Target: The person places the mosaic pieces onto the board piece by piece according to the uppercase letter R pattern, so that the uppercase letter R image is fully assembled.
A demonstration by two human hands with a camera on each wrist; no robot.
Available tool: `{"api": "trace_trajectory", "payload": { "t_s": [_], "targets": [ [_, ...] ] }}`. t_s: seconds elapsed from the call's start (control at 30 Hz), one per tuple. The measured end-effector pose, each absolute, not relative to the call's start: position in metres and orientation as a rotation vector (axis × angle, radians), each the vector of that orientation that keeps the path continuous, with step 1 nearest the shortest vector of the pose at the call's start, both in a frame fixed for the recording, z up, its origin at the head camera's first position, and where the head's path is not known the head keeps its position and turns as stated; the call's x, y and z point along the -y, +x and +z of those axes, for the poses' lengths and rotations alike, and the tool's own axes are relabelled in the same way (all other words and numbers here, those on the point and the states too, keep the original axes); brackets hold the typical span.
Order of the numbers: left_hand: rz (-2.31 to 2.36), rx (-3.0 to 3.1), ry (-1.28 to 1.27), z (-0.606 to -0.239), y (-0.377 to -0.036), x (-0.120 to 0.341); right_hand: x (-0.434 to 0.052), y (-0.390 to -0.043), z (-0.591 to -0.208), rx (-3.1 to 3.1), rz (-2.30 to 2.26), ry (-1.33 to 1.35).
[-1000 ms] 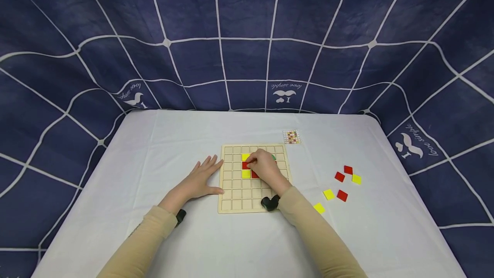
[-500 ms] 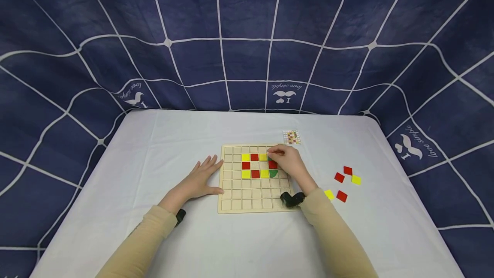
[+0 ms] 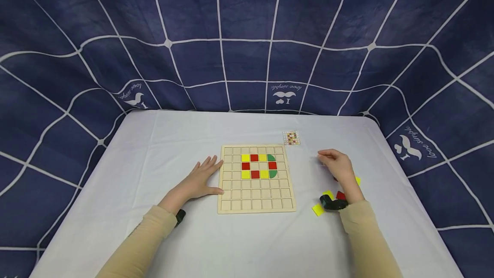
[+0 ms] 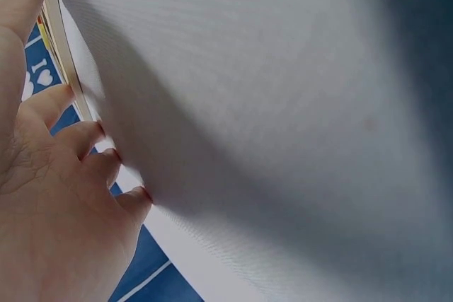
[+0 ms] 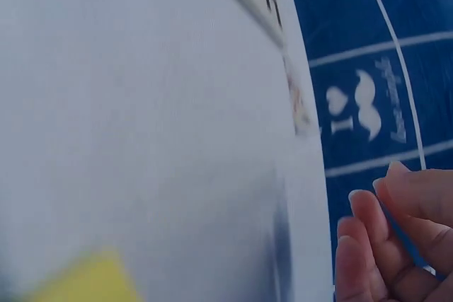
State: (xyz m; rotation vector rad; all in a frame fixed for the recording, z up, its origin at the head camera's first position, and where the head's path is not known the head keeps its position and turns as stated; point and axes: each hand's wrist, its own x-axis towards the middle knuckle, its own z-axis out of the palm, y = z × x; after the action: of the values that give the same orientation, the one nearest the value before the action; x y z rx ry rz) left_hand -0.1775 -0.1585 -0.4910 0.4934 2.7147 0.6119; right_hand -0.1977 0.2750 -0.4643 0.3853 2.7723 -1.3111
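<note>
My left hand [image 3: 202, 179] lies with spread fingers on the white cloth, its fingertips and thumb at the left edge of a square wooden grid board [image 3: 256, 204]. The left wrist view shows the fingers [image 4: 49, 104] against the board's side. In the board's upper cells, red tiles [image 3: 255, 174], yellow tiles [image 3: 245, 158] and rounded green tiles [image 3: 273, 174] form a ring around two bare cells. To the right of the board, my right hand [image 3: 339, 168] hangs over the cloth, fingers loosely bent and holding nothing. Its forearm and wrist partly hide the loose tiles.
Loose yellow tiles [image 3: 318, 210] and red tiles [image 3: 340, 195] lie on the cloth below and beside the right hand. A small printed pattern card [image 3: 291, 137] lies behind the board's upper right corner. A blue curtain with white lines [image 3: 247, 59] encloses the table.
My right hand has moved from the board's middle to its upper right green tile, then right, over the loose tiles. The ring of tiles is now uncovered. The left hand has stayed put.
</note>
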Motion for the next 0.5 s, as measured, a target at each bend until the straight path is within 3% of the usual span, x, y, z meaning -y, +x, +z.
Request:
{"api": "trace_trajectory", "payload": {
  "t_s": [0.5],
  "targets": [
    [0.623, -2.713, 0.488, -0.491, -0.178, 0.159, -0.337, -0.172, -0.472, -2.748, -1.184, 0.678]
  ]
}}
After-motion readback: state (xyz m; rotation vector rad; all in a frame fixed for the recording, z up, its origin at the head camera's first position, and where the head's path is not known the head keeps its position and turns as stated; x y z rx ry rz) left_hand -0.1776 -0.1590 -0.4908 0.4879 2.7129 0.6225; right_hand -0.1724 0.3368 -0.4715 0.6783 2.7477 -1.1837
